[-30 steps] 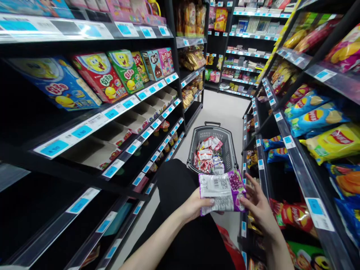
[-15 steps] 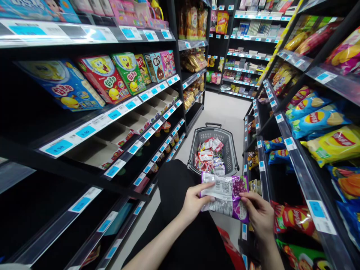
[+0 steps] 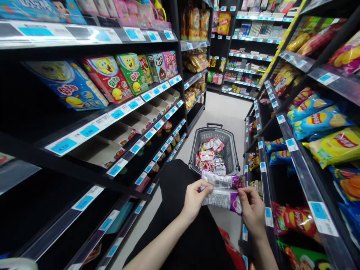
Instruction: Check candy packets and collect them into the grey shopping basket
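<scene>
A purple and white snack packet (image 3: 223, 190) with a grape picture and barcode print is held low in the aisle, folded along its middle. My left hand (image 3: 195, 198) pinches its left edge. My right hand (image 3: 252, 209) grips its right edge. Just beyond the packet, a grey shopping basket (image 3: 232, 150) stands on the floor with several red and white snack packs (image 3: 209, 154) inside. My black-clothed knee (image 3: 180, 187) is below and left of the packet.
Black shelves line both sides of the narrow aisle. Cartoon snack boxes (image 3: 109, 77) stand on the left shelf above cardboard trays (image 3: 97, 150). Chip bags (image 3: 323, 120) fill the right shelves. More shelving (image 3: 247, 45) closes the far end, with pale floor (image 3: 225, 108) between.
The packet has gone from flat and facing me to tilted and folded in half. Both hands have drawn closer on its edges; my right hand has closed on it.
</scene>
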`<state>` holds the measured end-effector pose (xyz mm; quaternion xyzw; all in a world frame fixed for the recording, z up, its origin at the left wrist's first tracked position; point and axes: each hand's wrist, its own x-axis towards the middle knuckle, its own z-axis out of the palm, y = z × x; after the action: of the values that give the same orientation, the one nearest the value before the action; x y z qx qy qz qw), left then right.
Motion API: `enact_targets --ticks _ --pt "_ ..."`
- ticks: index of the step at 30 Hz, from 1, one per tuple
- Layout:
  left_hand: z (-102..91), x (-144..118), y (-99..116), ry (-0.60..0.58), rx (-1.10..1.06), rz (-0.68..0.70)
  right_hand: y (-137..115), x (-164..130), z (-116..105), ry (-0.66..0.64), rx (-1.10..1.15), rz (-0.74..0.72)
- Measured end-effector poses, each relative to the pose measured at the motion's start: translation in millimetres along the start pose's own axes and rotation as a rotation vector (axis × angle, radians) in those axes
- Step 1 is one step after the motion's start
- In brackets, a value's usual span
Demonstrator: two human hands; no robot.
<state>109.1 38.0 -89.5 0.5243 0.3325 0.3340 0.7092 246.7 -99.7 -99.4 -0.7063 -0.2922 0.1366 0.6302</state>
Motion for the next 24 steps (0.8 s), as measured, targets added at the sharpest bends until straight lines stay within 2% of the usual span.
enact_targets --ticks 6,12,17,24 --pt "-2.8 6 -7 -0.080 -0.183 -0.161 -10 9 2 -0.111 0.213 0.207" --pt "-10.1 11 -6 -0.285 -0.337 -0.389 -21 15 -9 -0.187 0.437 0.366" --pt "-8.1 9 -7 -0.364 -0.282 -0.401 -23 15 -7 0.005 0.340 0.341" --pt "2.5 5 -20 -0.251 0.018 -0.288 -21 11 -13 0.283 -0.082 0.253"
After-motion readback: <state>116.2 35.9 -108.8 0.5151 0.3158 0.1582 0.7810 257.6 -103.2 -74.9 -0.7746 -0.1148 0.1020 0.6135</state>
